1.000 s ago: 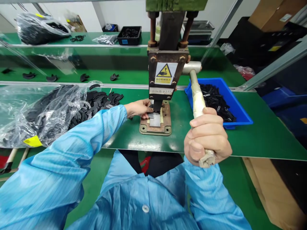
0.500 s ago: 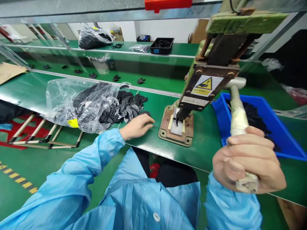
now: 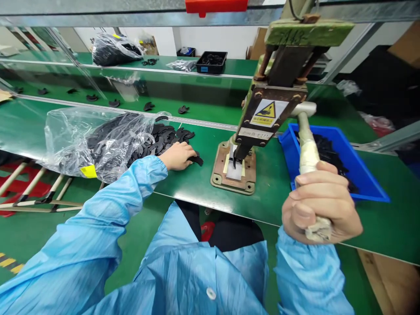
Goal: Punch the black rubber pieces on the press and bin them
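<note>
Fingers [image 3: 188, 154] of left hand [image 3: 177, 156] curled onto black crescent piece [image 3: 197, 160], left of press base [image 3: 233, 171].
Grip unclear, perhaps pinching; long axis toward base; right hand [image 3: 320, 208] clenched around lever [image 3: 307, 151], right of base.

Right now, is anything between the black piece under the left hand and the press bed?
Nothing visible. The left hand rests on a black piece at the pile's edge; bare green table runs to the press bed.

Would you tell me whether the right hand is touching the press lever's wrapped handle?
Touching. The head view shows the right hand closed in a fist around the wrapped handle, whose frayed end pokes out below the fingers.
</note>
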`<state>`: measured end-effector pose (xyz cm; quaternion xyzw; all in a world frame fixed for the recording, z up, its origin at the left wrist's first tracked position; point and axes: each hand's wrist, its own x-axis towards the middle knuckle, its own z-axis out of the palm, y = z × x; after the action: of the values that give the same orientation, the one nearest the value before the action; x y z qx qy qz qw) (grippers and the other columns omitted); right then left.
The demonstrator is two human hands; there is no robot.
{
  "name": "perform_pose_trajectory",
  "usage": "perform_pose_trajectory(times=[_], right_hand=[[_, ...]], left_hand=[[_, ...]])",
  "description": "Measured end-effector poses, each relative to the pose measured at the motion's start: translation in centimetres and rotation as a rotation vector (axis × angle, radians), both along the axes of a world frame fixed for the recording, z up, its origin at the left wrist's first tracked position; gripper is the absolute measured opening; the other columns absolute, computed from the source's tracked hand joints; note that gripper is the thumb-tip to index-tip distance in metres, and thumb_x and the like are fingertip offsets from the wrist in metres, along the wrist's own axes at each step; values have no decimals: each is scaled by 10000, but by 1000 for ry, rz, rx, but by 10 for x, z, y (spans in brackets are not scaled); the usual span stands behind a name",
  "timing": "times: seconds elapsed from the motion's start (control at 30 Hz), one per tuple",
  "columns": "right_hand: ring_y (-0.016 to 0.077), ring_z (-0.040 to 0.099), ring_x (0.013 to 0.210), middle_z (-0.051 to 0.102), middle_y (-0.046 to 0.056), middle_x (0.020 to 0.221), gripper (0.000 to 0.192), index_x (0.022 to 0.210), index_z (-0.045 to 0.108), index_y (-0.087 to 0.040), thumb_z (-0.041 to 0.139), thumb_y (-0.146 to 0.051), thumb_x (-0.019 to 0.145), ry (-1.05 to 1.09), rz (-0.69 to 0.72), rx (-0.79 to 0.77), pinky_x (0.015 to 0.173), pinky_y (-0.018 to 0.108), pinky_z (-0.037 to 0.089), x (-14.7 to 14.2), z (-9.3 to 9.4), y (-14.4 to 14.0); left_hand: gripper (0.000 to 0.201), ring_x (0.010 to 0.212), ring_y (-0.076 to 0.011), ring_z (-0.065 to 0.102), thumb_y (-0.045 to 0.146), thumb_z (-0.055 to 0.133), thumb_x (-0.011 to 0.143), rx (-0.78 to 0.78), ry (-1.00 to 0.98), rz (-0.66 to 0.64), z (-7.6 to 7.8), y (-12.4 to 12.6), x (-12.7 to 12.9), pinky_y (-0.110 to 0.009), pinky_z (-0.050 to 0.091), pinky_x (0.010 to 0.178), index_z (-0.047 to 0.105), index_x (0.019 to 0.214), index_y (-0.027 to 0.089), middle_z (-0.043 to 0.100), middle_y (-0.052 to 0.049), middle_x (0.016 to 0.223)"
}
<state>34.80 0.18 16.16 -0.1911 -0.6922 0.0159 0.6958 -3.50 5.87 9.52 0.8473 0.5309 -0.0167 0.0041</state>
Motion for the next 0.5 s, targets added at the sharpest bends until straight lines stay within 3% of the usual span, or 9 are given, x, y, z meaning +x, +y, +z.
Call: perform_pose_trajectory(times=[0.13, 0.23, 0.33, 0.5], right_hand=[[177, 713, 804, 660, -60, 667, 357, 648, 564, -237, 742, -389, 918, 16, -11, -22, 1079, 581, 555, -2, 1, -3], [173, 705, 794, 641, -60, 655, 378, 640, 546, -235, 737, -393, 926, 37, -24, -24, 1073, 572, 561, -5, 2, -4], [180, 704, 795, 633, -49, 649, 381, 645, 550, -228, 737, -402, 928, 25, -18, -9, 1059, 584, 565, -5, 2, -2], [173, 697, 794, 636, -50, 651, 360, 664, 555, -216, 739, -379, 927, 20, -10, 11, 1056, 602, 552, -4, 1, -1]], left_hand=[[313, 1216, -328, 604, 401, 650, 1006, 25, -36, -64, -5, -3, 14, -455, 450, 984, 799, 1216, 224, 713, -139, 1294], [356, 1189, -322, 615, 485, 640, 1017, 20, -97, -91, -4, -8, 23, -465, 457, 1008, 798, 1141, 192, 711, -151, 1269], [408, 1206, -311, 634, 486, 647, 1014, -23, -188, -115, -2, -7, 27, -454, 460, 1066, 743, 1265, 178, 715, -148, 1287], [608, 1201, -262, 682, 293, 743, 927, -244, -273, -152, -6, 5, 31, -352, 503, 1039, 598, 1506, 181, 690, -135, 1383]])
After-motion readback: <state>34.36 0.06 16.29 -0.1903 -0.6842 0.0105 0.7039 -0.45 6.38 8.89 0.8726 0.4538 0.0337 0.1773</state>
